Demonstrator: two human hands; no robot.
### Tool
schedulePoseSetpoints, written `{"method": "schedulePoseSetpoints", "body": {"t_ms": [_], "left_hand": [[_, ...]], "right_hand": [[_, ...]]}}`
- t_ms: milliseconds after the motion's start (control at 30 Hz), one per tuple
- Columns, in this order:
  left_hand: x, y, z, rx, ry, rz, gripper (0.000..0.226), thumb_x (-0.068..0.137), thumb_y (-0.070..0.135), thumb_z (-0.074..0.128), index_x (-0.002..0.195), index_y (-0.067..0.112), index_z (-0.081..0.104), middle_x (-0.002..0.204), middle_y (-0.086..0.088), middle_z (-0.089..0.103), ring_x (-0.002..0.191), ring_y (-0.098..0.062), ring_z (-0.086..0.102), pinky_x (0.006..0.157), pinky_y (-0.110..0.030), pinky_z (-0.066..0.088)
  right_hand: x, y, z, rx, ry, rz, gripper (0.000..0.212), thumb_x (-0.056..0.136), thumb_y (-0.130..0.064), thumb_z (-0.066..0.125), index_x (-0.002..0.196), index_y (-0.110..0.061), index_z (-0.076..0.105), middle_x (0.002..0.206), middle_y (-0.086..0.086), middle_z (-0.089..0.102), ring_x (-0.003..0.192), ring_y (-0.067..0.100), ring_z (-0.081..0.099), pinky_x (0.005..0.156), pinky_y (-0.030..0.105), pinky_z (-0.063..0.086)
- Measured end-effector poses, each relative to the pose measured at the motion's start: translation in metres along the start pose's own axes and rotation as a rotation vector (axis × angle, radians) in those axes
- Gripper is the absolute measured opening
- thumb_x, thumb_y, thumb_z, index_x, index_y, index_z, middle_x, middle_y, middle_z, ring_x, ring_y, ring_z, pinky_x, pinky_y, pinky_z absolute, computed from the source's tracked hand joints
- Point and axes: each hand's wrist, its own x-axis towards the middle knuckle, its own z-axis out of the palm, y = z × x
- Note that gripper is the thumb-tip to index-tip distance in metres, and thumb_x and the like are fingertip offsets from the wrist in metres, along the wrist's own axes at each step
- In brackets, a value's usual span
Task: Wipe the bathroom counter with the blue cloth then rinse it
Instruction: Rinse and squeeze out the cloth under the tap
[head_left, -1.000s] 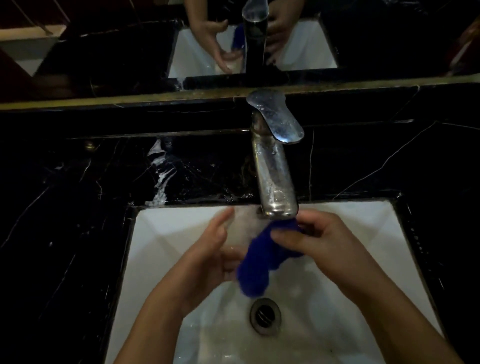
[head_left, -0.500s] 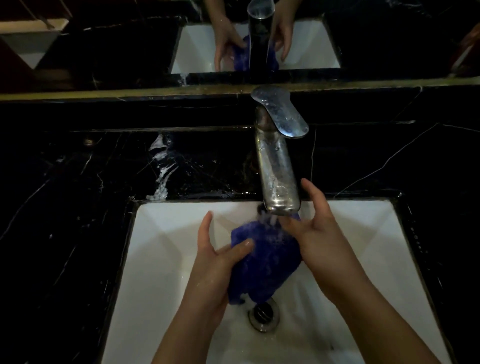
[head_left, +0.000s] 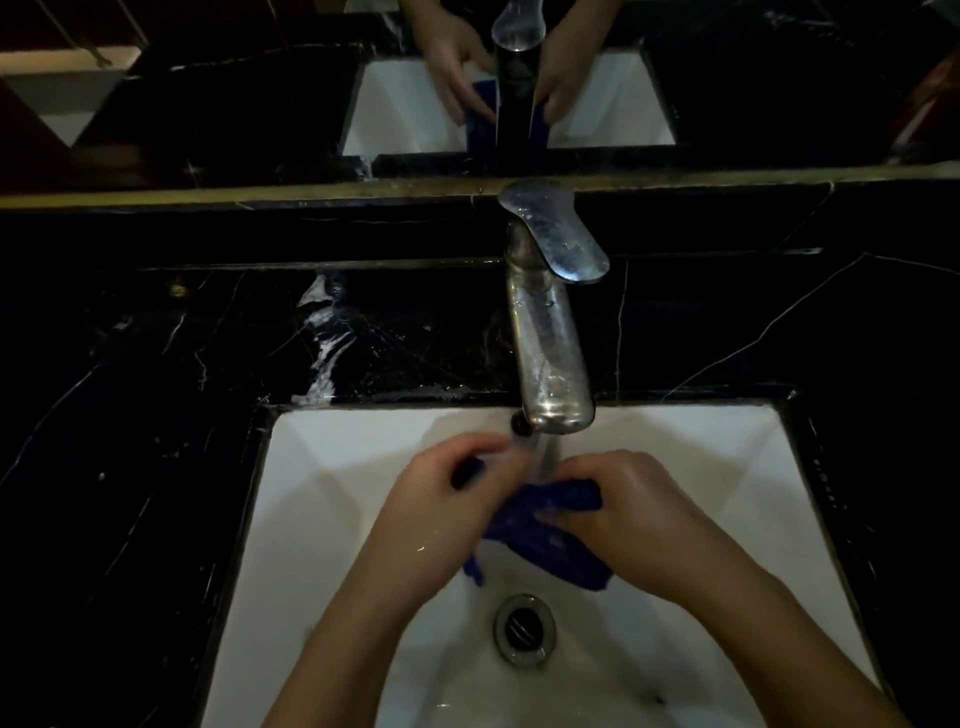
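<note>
1. Here we see the blue cloth (head_left: 545, 540) bunched between both hands over the white sink (head_left: 332, 499), just under the spout of the faucet (head_left: 550, 353).
2. Our left hand (head_left: 441, 509) curls its fingers round the cloth's left side; part of that hand is blurred.
3. Our right hand (head_left: 634, 514) grips the cloth's right side, knuckles up, fingers tucked into the fabric.
4. A thin stream of water (head_left: 550, 452) falls from the spout between the hands onto the cloth.
5. The cloth's lower edge hangs just above the drain (head_left: 523, 629).
6. The black marble counter (head_left: 156, 395) surrounds the sink, with a pale wet streak left of the faucet.
7. The mirror (head_left: 208, 104) behind reflects both hands and the cloth.
</note>
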Motion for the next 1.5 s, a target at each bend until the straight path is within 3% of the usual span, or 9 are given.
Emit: {"method": "schedulePoseSetpoints", "body": {"t_ms": [100, 200, 267, 400, 700, 900, 1067, 1300, 1500], "left_hand": [[0.003, 0.007, -0.006, 0.413, -0.283, -0.036, 0.022, 0.074, 0.035, 0.084, 0.091, 0.036, 0.072, 0.093, 0.005, 0.067, 0.077, -0.011, 0.069, 0.067, -0.028, 0.059], [0.012, 0.004, -0.013, 0.582, -0.166, 0.128, 0.005, 0.085, 0.029, 0.075, 0.085, 0.031, 0.072, 0.108, 0.009, 0.050, 0.101, -0.006, 0.055, 0.084, -0.017, 0.045], [0.015, 0.000, -0.018, 0.364, -0.154, 0.173, 0.005, 0.089, 0.025, 0.072, 0.086, 0.029, 0.074, 0.124, 0.011, 0.052, 0.118, -0.003, 0.049, 0.095, -0.019, 0.041], [0.010, -0.005, 0.002, -0.246, 0.015, 0.091, 0.018, 0.098, 0.016, 0.057, 0.099, 0.021, 0.074, 0.091, -0.016, 0.072, 0.078, -0.031, 0.066, 0.068, -0.047, 0.054], [0.020, -0.020, 0.041, -0.934, 0.305, -0.414, 0.027, 0.096, 0.026, 0.060, 0.116, 0.009, 0.065, 0.106, -0.021, 0.072, 0.089, -0.033, 0.070, 0.079, -0.046, 0.059], [0.014, -0.029, 0.025, -0.852, 0.159, -0.457, 0.021, 0.093, 0.005, 0.056, 0.113, 0.008, 0.063, 0.109, -0.020, 0.069, 0.084, -0.033, 0.074, 0.069, -0.045, 0.062], [0.004, -0.036, 0.037, -0.504, -0.043, -0.457, 0.028, 0.101, 0.033, 0.050, 0.118, 0.017, 0.065, 0.108, -0.016, 0.073, 0.092, -0.038, 0.070, 0.078, -0.055, 0.055], [0.015, -0.039, 0.022, -0.863, 0.010, -0.657, 0.026, 0.087, 0.022, 0.065, 0.110, 0.012, 0.072, 0.108, -0.017, 0.074, 0.095, -0.038, 0.069, 0.081, -0.056, 0.056], [0.019, -0.041, 0.025, -0.990, 0.397, -0.484, 0.044, 0.075, -0.016, 0.057, 0.111, 0.007, 0.063, 0.110, -0.027, 0.067, 0.084, -0.036, 0.067, 0.060, -0.040, 0.059]], "right_hand": [[0.002, 0.005, -0.007, 0.109, 0.006, 0.042, 0.012, 0.086, -0.033, 0.074, 0.077, -0.025, 0.075, 0.074, 0.002, 0.071, 0.069, 0.016, 0.069, 0.066, 0.034, 0.059], [0.004, 0.010, -0.012, 0.046, 0.022, 0.002, 0.030, 0.072, -0.060, 0.076, 0.079, -0.030, 0.076, 0.106, -0.014, 0.060, 0.097, 0.007, 0.060, 0.081, 0.029, 0.054], [0.003, 0.007, -0.018, 0.201, 0.049, -0.063, 0.036, 0.066, -0.062, 0.076, 0.085, -0.031, 0.078, 0.115, -0.022, 0.061, 0.106, 0.004, 0.060, 0.086, 0.030, 0.054], [0.005, 0.003, -0.006, 0.726, 0.198, -0.009, 0.034, 0.074, -0.041, 0.077, 0.097, -0.016, 0.074, 0.088, 0.004, 0.078, 0.080, 0.021, 0.075, 0.070, 0.034, 0.057], [0.011, -0.001, 0.063, 1.118, 0.148, 0.222, 0.024, 0.098, -0.027, 0.061, 0.122, -0.029, 0.063, 0.107, -0.006, 0.076, 0.099, 0.016, 0.074, 0.074, 0.030, 0.059], [0.020, 0.009, 0.043, 1.397, 0.293, 0.484, 0.016, 0.096, -0.012, 0.061, 0.107, -0.007, 0.072, 0.096, 0.017, 0.077, 0.087, 0.035, 0.074, 0.074, 0.044, 0.058], [0.029, -0.002, 0.034, 1.672, 0.161, 0.611, 0.030, 0.071, -0.007, 0.072, 0.099, 0.002, 0.067, 0.090, 0.022, 0.066, 0.085, 0.035, 0.063, 0.084, 0.045, 0.052], [0.017, -0.010, 0.017, 1.122, 0.095, 0.461, 0.017, 0.095, -0.017, 0.060, 0.100, -0.006, 0.072, 0.087, 0.015, 0.078, 0.075, 0.033, 0.073, 0.067, 0.042, 0.060], [0.001, 0.002, 0.030, 0.706, 0.056, 0.523, 0.016, 0.098, -0.038, 0.059, 0.107, -0.026, 0.063, 0.103, 0.001, 0.072, 0.094, 0.021, 0.069, 0.084, 0.051, 0.060]]}}
